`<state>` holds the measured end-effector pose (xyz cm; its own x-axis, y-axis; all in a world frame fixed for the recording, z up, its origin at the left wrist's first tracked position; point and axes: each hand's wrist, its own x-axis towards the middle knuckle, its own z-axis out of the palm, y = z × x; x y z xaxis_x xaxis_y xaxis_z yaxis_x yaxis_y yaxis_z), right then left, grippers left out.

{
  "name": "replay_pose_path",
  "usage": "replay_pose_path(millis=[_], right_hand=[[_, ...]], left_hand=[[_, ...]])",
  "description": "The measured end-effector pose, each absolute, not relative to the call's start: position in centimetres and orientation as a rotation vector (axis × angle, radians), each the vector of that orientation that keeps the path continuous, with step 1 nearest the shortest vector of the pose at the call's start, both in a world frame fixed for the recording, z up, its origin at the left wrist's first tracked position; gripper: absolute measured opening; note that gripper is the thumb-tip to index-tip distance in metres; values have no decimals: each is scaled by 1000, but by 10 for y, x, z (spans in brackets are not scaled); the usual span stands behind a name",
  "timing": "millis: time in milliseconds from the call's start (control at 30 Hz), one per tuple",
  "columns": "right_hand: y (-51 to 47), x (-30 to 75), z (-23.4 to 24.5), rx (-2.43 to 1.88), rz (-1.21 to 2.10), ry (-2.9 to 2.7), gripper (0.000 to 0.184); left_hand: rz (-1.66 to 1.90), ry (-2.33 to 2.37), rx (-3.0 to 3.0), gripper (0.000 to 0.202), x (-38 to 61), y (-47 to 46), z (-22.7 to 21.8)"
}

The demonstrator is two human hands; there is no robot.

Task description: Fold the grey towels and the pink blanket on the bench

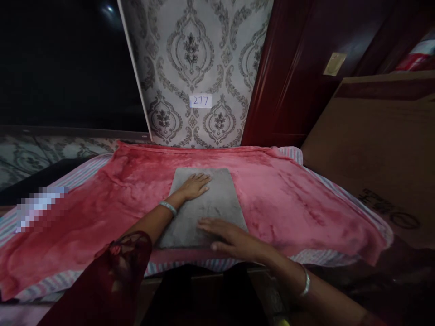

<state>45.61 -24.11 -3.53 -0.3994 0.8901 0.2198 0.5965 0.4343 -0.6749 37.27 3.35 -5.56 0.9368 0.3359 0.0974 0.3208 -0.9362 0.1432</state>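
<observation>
A folded grey towel (pixel 217 199) lies in the middle of a pink-red fleece blanket (pixel 288 190). My left hand (pixel 194 185) rests flat on the far part of the towel, fingers stretched out and together. Flat on the towel's near edge lies my right hand (pixel 227 237), fingers pointing left. Neither hand holds anything. Each wrist wears a silver bangle.
The blanket covers a striped sheet (pixel 81 174) on a table-like surface. Behind stands a patterned grey wall (pixel 200 68) with a label reading 277. A dark red wooden door (pixel 299 68) is at the back right, a large cardboard box (pixel 380 149) to the right.
</observation>
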Motion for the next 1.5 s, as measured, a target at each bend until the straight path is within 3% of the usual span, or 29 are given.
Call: replay_pose_path(millis=[300,567,1000,1167,1300,1500], right_hand=[[-152,468,-62,-1462,311,-2258,61],[-123,453,-66,-1653,282,-2403,67],[-208,390,-38,-1042,685,-2656,77],[-171,386,-37,-1279,462,-2552,70],[-159,379,-53,-1412,333,-2587,77],[-194,369,-44,-1084,566,-2611,66]], left_hand=[[283,564,2799,60,328,47,-45],[356,642,2822,55,296,61,-83],[379,613,2764,55,294,51,-83],[402,614,2778,54,295,53,-84],[444,587,2795,53,294,56,-86],[436,602,2792,54,294,63,-88]])
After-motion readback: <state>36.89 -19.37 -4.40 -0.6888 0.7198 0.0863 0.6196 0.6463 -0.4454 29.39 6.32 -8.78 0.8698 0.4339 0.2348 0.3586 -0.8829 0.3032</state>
